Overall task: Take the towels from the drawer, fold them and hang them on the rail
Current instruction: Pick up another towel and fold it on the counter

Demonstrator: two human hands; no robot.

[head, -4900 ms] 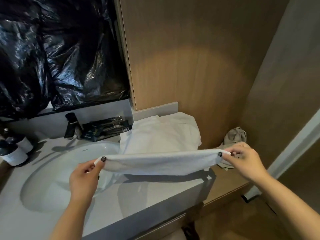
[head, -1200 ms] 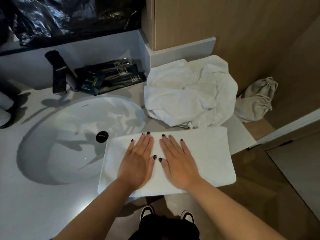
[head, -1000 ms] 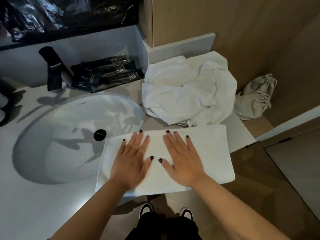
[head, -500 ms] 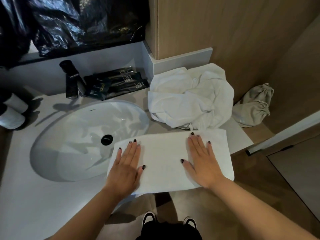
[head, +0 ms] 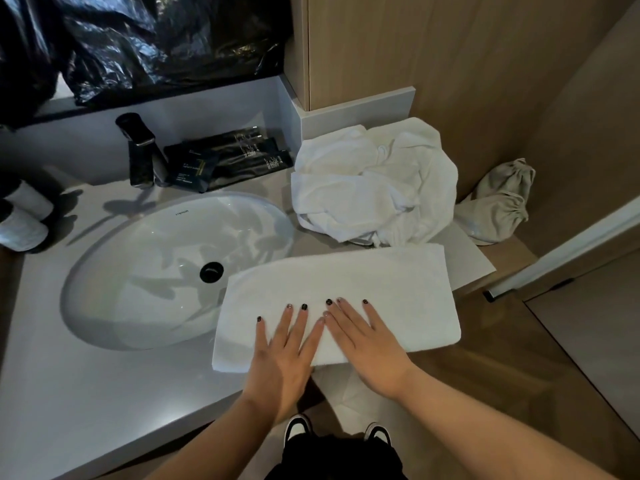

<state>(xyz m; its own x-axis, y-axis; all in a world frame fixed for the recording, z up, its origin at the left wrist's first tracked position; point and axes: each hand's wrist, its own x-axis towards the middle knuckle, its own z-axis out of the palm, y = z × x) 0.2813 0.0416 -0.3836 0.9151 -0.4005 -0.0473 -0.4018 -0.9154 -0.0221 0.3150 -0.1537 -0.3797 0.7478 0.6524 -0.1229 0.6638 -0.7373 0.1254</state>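
I see the grey counter [head: 104, 386] spread under and left of my hands, its sink [head: 166, 271] to their left. The folded towel [head: 346, 292] lies on the counter's front edge beneath both palms; crumpled towels [head: 374, 188] sit beyond. My left hand [head: 282, 355] and right hand [head: 367, 344] press flat, fingers straight, side by side, touching.

Print on dark sachets [head: 228, 161] and sink [head: 173, 268] rim mark: too small to read
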